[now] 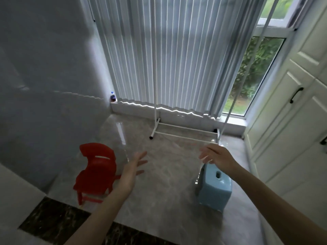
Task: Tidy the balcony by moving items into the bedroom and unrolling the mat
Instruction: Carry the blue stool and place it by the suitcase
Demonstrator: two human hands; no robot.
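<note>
Left hand [133, 167] and right hand [216, 157] reached forward empty, fingers spread, above red child's chair [96, 171] and blue stool [215, 188], white clothes rack [184, 133] beyond

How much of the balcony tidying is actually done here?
Little looks done. The red chair, blue stool, white rack and bottle are all on the balcony. Left hand and right hand reach out open, holding nothing. No mat is in view.
</note>
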